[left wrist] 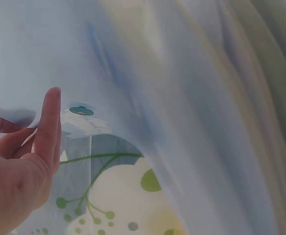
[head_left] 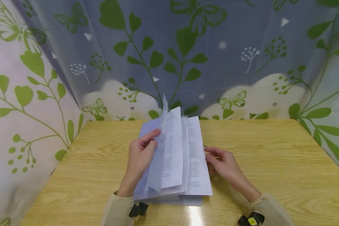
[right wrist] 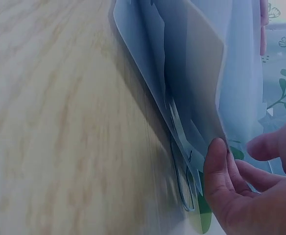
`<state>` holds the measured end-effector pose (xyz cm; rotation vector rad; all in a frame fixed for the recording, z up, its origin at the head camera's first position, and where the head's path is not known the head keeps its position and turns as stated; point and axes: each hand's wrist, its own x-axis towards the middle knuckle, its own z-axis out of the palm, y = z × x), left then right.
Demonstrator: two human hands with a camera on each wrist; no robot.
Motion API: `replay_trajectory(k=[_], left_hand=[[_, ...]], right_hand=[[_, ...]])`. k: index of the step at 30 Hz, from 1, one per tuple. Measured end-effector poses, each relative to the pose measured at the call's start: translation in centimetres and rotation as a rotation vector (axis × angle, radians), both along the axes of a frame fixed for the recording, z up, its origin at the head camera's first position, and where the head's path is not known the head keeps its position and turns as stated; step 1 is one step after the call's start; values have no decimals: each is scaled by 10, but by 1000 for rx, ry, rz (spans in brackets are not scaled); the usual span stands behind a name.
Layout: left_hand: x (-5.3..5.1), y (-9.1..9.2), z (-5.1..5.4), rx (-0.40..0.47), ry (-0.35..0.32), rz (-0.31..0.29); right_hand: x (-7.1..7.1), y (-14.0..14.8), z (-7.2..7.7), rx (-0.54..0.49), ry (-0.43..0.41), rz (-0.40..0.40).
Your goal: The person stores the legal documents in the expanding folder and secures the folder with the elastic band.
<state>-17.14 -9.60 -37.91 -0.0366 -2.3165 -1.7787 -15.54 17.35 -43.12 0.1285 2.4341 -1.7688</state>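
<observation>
A blue folder (head_left: 152, 124) lies on the table, its clear sleeves and printed pages partly fanned. My left hand (head_left: 141, 153) pinches a translucent plastic sleeve (head_left: 158, 163) and holds it raised; its index finger stretches along the plastic. In the left wrist view the left hand (left wrist: 25, 166) is beside the pale sheet, one finger upright. At the folder's right side my right hand (head_left: 226, 163) holds the edge of a printed sheet (head_left: 197, 169) with bent fingers. The right wrist view shows the right hand (right wrist: 250, 186) at that edge, the thumb tip slightly apart.
A dark blue loop (right wrist: 182, 191) sticks out from the folder's edge beside the right fingers. Under everything is a wood-grain table (head_left: 271, 163). Behind it hangs a curtain (head_left: 231, 62) printed with leaves and butterflies.
</observation>
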Motion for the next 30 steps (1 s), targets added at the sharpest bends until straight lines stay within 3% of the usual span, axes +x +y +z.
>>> replay_trajectory(k=[30], left_hand=[[0,0,1,0,10,10]], right_hand=[[-4,-12,-1,-105,2,54]])
